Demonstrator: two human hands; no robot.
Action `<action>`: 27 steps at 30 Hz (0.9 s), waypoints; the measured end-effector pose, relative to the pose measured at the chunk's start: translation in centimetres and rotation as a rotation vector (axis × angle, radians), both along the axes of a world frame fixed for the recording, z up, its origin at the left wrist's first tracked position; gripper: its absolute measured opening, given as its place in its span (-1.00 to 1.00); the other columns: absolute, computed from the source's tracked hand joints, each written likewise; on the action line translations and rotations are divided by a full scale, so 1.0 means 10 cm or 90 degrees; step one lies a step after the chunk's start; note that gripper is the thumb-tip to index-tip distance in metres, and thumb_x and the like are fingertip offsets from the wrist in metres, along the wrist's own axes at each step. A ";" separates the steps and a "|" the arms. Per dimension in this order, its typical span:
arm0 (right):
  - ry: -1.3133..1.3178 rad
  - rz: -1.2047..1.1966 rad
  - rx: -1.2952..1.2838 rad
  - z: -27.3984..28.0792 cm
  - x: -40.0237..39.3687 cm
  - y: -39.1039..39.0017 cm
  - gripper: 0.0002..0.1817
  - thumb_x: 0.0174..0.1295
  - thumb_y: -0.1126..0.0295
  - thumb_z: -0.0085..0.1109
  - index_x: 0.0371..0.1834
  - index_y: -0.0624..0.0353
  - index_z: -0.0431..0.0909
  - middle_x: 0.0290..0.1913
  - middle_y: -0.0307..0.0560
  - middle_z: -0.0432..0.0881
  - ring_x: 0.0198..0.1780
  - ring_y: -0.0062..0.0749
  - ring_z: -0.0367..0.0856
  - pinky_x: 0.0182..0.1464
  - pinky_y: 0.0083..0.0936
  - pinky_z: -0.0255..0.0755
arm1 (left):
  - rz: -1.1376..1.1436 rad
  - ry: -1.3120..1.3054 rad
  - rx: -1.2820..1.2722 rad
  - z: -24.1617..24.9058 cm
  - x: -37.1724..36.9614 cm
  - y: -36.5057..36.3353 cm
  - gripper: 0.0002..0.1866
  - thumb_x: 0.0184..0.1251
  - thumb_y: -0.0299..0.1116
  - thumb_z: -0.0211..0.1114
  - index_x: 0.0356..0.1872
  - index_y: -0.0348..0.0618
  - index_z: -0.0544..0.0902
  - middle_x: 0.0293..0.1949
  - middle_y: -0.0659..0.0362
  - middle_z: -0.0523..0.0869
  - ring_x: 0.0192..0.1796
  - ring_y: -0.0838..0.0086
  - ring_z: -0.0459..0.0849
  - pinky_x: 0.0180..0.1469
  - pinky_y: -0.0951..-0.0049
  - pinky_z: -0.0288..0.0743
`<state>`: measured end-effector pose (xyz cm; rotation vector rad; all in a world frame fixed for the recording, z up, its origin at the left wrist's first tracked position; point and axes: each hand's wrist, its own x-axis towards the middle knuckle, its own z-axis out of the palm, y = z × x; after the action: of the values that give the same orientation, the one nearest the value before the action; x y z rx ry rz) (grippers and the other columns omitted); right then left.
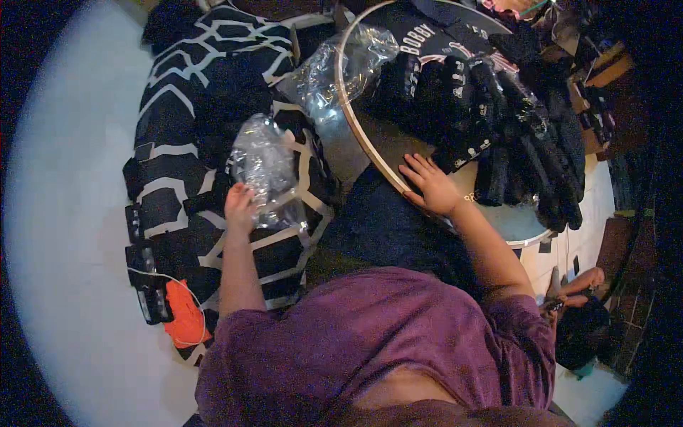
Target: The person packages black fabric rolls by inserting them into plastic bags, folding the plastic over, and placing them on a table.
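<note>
My left hand (240, 205) has its fingers closed at the edge of a crumpled clear plastic bag (265, 160). Beneath the bag is a black cover with a pale geometric pattern (168, 193), spread over a long padded seat or bed. My right hand (435, 186) lies flat with fingers spread at the near rim of a round table (371, 148), holding nothing. Just beyond its fingertips, long black cloth pieces with small white marks (491, 121), possibly socks, lie heaped on the table. Behind them is a dark garment lettered BOBBY (420, 39).
More clear plastic wrapping (334, 75) lies between the patterned cover and the table. An orange cloth (185, 313), a thin white cord and a dark glossy object (148, 299) are at lower left. Another person's limb (583, 282) shows at the right, below the table.
</note>
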<state>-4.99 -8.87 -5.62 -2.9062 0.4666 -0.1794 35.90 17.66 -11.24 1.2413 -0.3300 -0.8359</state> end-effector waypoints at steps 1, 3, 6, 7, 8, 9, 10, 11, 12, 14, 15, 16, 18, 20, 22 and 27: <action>0.005 -0.013 -0.004 -0.05 -0.03 0.04 -0.36 0.17 0.07 0.10 0.29 0.08 0.25 0.36 0.12 0.18 0.37 0.06 0.13 0.37 -0.10 0.03 | 0.006 -0.013 -0.047 0.16 0.07 0.13 -0.62 0.13 -0.57 0.23 -0.02 -0.05 0.39 -0.21 0.27 0.52 -0.15 0.46 0.56 -0.21 0.39 0.56; 0.002 -0.032 -0.025 0.05 -0.11 0.14 -0.38 0.17 0.09 0.12 0.27 0.11 0.27 0.34 0.15 0.21 0.35 0.07 0.16 0.36 -0.12 0.07 | 0.038 -0.058 -0.029 0.54 0.17 0.38 -0.63 0.12 -0.57 0.25 -0.05 -0.05 0.42 -0.21 0.29 0.53 -0.13 0.47 0.57 -0.15 0.36 0.55; -0.068 -0.037 0.208 0.37 -0.25 0.44 -0.41 0.15 0.19 0.21 0.22 0.18 0.31 0.25 0.19 0.33 0.23 0.13 0.32 0.26 -0.23 0.26 | 0.038 -0.040 -0.184 1.05 0.08 0.44 -0.63 0.13 -0.55 0.26 -0.03 -0.02 0.45 -0.18 0.30 0.55 -0.11 0.48 0.57 -0.12 0.36 0.54; -0.071 -0.043 0.199 0.47 -0.29 0.52 -0.41 0.15 0.19 0.21 0.22 0.18 0.31 0.25 0.19 0.33 0.23 0.13 0.32 0.26 -0.23 0.26 | 0.038 -0.032 -0.271 1.18 0.02 0.41 -0.64 0.16 -0.55 0.23 -0.01 0.03 0.46 -0.16 0.29 0.56 -0.11 0.48 0.58 -0.13 0.38 0.55; -0.087 -0.050 0.297 0.56 -0.33 0.60 -0.40 0.15 0.17 0.21 0.22 0.18 0.32 0.24 0.21 0.34 0.22 0.13 0.34 0.24 -0.26 0.28 | 0.038 -0.023 -0.356 1.30 -0.04 0.39 -0.64 0.19 -0.55 0.20 0.00 0.07 0.47 -0.13 0.27 0.57 -0.10 0.48 0.58 -0.14 0.40 0.55; -0.103 -0.056 0.396 0.65 -0.36 0.67 -0.40 0.15 0.15 0.21 0.22 0.19 0.33 0.22 0.23 0.35 0.21 0.12 0.36 0.22 -0.29 0.30 | 0.031 -0.023 -0.363 1.42 -0.16 0.32 -0.64 0.19 -0.55 0.20 0.00 0.07 0.47 -0.13 0.27 0.57 -0.10 0.48 0.58 -0.14 0.40 0.55; -0.110 -0.044 0.439 0.73 -0.38 0.72 -0.34 0.17 0.12 0.20 0.28 0.19 0.25 0.22 0.19 0.37 0.21 0.03 0.39 0.23 -0.32 0.28 | -0.037 0.053 -0.447 1.53 -0.35 0.18 -0.65 0.23 -0.56 0.15 0.00 0.10 0.48 -0.10 0.26 0.58 -0.10 0.49 0.58 -0.15 0.41 0.55; -0.114 -0.049 0.432 0.75 -0.40 0.76 -0.34 0.17 0.12 0.20 0.28 0.19 0.25 0.22 0.19 0.37 0.21 0.03 0.39 0.23 -0.32 0.28 | -0.107 0.130 -0.528 1.61 -0.55 0.04 -0.65 0.26 -0.57 0.10 0.01 0.12 0.48 -0.07 0.25 0.58 -0.10 0.49 0.58 -0.16 0.43 0.56; -0.161 -0.036 0.583 0.77 -0.41 0.80 -0.29 0.20 0.13 0.18 0.35 0.14 0.13 0.27 0.15 0.32 0.21 -0.03 0.39 0.21 -0.28 0.29 | -0.215 0.188 -0.567 1.61 -0.72 -0.13 -0.69 0.29 -0.54 0.06 -0.04 0.17 0.52 -0.03 0.25 0.58 -0.10 0.46 0.58 -0.17 0.43 0.56; -0.301 0.027 0.852 0.85 -0.44 0.91 -0.19 0.26 0.14 0.11 0.46 0.07 -0.13 0.31 0.09 0.26 0.21 -0.11 0.38 0.16 -0.21 0.34 | -0.262 0.351 -0.513 1.98 -1.45 -0.41 -0.70 0.29 -0.48 0.06 -0.17 0.33 0.58 -0.01 0.24 0.57 -0.11 0.40 0.58 -0.20 0.34 0.56; -0.310 0.021 0.848 0.93 -0.42 0.95 -0.19 0.26 0.14 0.11 0.46 0.07 -0.13 0.31 0.09 0.26 0.21 -0.11 0.38 0.16 -0.21 0.34 | -0.296 0.348 -0.537 1.89 -1.69 -0.58 -0.69 0.20 -0.51 0.12 -0.20 0.33 0.59 -0.04 0.26 0.59 -0.11 0.39 0.58 -0.14 0.31 0.54; -0.429 -0.082 0.964 1.01 -0.39 1.01 -0.20 0.24 0.24 0.12 0.45 0.11 -0.13 0.30 0.08 0.27 0.16 -0.20 0.42 0.15 -0.29 0.35 | -0.330 0.345 -0.560 1.80 -1.94 -0.74 -0.66 0.12 -0.55 0.18 -0.23 0.32 0.60 -0.06 0.28 0.60 -0.12 0.39 0.58 -0.07 0.28 0.52; -0.637 -0.239 1.039 1.30 -0.39 1.13 -0.24 0.19 0.46 0.12 0.43 0.14 -0.06 0.19 0.01 0.40 -0.05 -0.41 0.54 -0.06 -0.51 0.49 | -0.282 0.319 -0.424 1.57 -2.32 -0.89 -0.73 0.03 -0.59 0.27 -0.24 0.04 0.58 -0.12 0.27 0.60 -0.13 0.43 0.58 0.03 0.33 0.46; -0.690 -0.262 0.914 1.40 -0.77 0.87 -0.30 0.16 0.52 0.11 0.39 0.11 0.08 -0.05 -0.06 0.56 -0.30 -0.57 0.52 -0.33 -0.68 0.42 | -0.472 0.120 -0.278 1.49 -2.51 -1.01 -0.78 0.09 -0.48 0.29 -0.28 -0.01 0.45 -0.17 0.22 0.58 -0.04 0.36 0.57 0.10 0.23 0.43; -0.650 -0.229 0.856 1.55 -1.08 0.73 -0.32 0.16 0.52 0.12 0.38 0.10 0.12 -0.14 -0.09 0.61 -0.41 -0.64 0.47 -0.41 -0.71 0.32 | -0.581 0.029 -0.294 1.43 -2.38 -1.11 -0.78 0.18 -0.33 0.31 -0.30 -0.02 0.41 -0.19 0.21 0.57 -0.02 0.33 0.56 0.13 0.18 0.42; -0.506 -0.152 0.801 1.78 -1.66 0.38 -0.42 0.18 0.54 0.09 0.32 0.16 0.24 -0.19 -0.12 0.64 -0.35 -0.69 0.49 -0.32 -0.76 0.36 | -0.387 0.162 -0.165 1.41 -2.29 -1.66 -0.28 0.07 0.42 -0.02 -0.05 -0.05 0.42 -0.01 0.11 0.53 0.12 0.24 0.48 0.16 0.03 0.37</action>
<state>-21.59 -5.10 12.22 -1.3951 0.4956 -0.7157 13.03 1.02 2.89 0.7806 -0.6030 -1.4075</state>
